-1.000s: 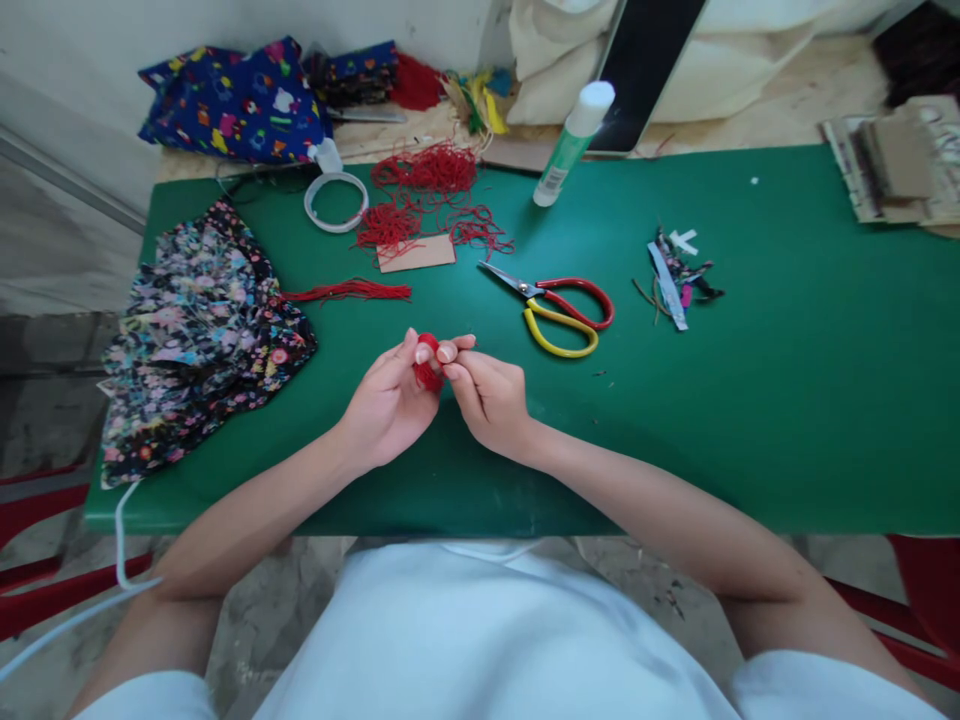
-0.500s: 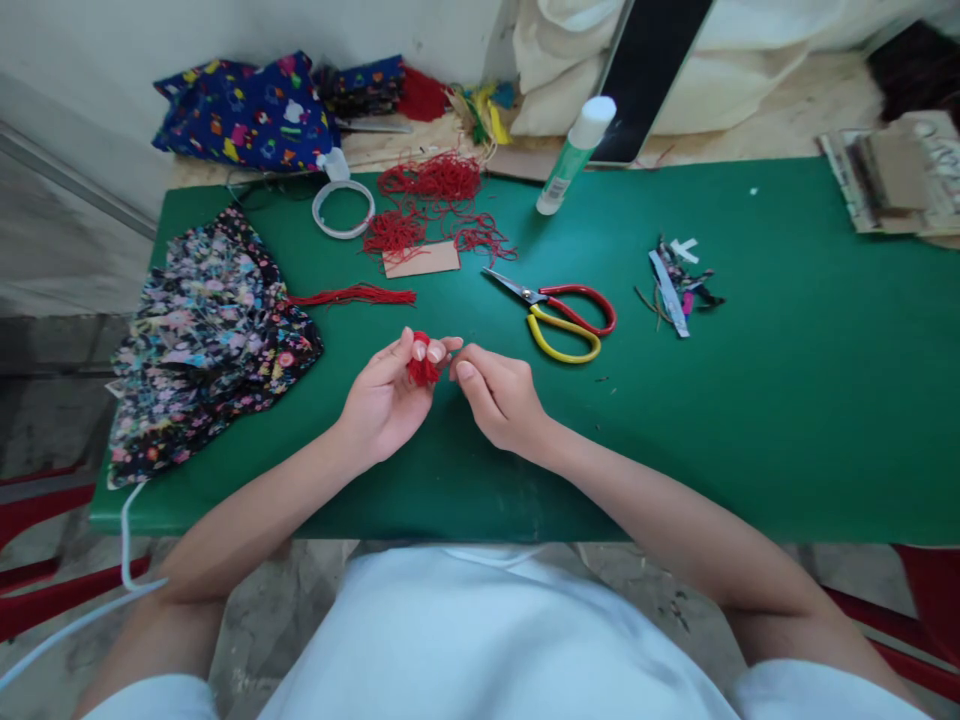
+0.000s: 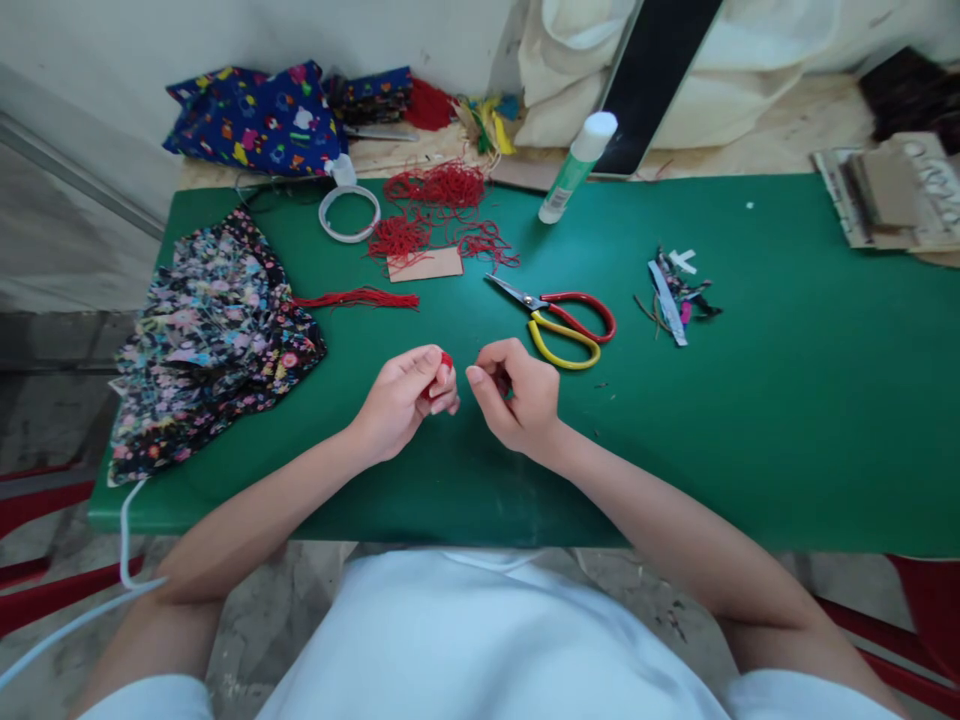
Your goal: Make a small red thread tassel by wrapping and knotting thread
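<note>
Pinched in my left hand (image 3: 405, 398) is a small red thread bundle (image 3: 446, 360), mostly covered by the fingers. My right hand (image 3: 519, 392) is curled closed just to its right, a small gap apart; anything between its fingers is too small to make out. Scissors (image 3: 534, 302) with one red and one yellow handle lie spread beyond my right hand. A red tassel (image 3: 360, 298) extends from the floral cloth (image 3: 217, 350) at the left. Behind it, loose red threads (image 3: 439, 187) lie around a tan card (image 3: 426, 265).
A glue stick (image 3: 577, 168) stands behind the scissors. A tape ring (image 3: 349, 214) lies by the threads, and fabric scraps (image 3: 675, 290) are to the right. Blue patterned cloth (image 3: 259, 118) and cardboard pieces (image 3: 889, 190) sit at the back.
My left hand has turned inward, hiding more of the red bundle. My right hand has moved slightly right, opening a gap between the hands.
</note>
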The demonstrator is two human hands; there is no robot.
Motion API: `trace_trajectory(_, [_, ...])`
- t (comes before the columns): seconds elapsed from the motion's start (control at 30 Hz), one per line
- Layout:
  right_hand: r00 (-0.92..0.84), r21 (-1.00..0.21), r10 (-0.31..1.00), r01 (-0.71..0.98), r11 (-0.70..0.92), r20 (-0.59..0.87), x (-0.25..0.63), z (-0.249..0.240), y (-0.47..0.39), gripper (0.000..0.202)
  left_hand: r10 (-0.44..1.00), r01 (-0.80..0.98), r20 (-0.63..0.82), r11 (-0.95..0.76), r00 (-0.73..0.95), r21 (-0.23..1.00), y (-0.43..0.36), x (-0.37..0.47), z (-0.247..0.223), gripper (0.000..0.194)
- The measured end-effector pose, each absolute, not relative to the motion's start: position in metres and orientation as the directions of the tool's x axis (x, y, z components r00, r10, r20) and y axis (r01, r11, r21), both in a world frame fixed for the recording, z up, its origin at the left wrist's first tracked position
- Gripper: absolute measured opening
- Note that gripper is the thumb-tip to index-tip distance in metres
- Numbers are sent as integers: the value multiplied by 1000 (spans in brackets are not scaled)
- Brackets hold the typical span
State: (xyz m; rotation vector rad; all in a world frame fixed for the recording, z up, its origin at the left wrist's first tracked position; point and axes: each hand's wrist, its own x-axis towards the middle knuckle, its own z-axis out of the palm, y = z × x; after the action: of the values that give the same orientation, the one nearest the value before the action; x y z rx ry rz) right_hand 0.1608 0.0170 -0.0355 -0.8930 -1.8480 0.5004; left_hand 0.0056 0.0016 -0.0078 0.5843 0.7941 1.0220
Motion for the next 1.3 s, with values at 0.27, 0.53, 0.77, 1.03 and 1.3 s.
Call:
trace_trajectory(0.27, [-379,-747,779,267,609,500,163,-34,18,6,849,-416,-360,509,386,753,1,2,-11,45])
trace_trajectory(0.53, [-477,-863,807,173,474,348,168,-31,24,8,811,-366,-421,566,406,739,4,-2,-6,39])
trace_trajectory(0.77, [-521,-893,807,168,417,279,170,-32,25,4,762,-295,-440,610,475,736,5,-4,-11,46])
trace_trajectory(1.03, [-412,-895,865,204,396,288,160,-33,18,3,753,-292,-458,624,472,725,4,-2,-12,44])
trace_trajectory(1.3, [-366,-969,921,143,201,137,154,-35,13,4,751,-355,-484,647,450,674,3,1,-9,42])
